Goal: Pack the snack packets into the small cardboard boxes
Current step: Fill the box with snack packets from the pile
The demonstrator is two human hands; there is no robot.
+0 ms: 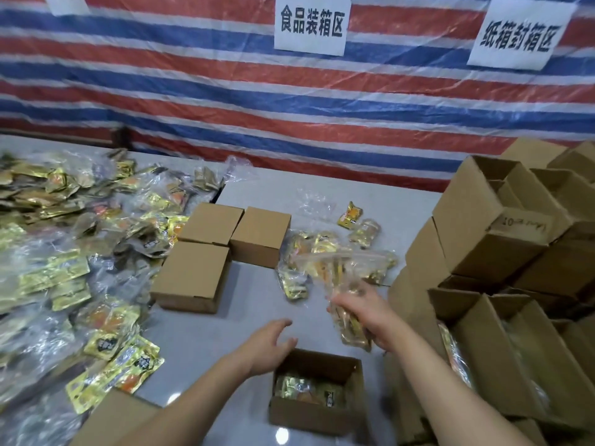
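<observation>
Shiny gold snack packets (349,320) (blurry) gripped in right hand (370,312); left hand (269,346) spread wide by open box (317,392).

Snack packets and small cardboard boxes

Open box (317,394) part-filled with packets; three closed boxes (206,252) clustered mid-table; gold-and-orange packets heaped left (64,252), a smaller scatter centre-right (322,249); blurred clear bag of packets (349,320) raised above table

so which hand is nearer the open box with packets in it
Left. The left hand hovers at the open box's far-left rim; the right hand, gripping snack packets, is above and beyond it.
</observation>
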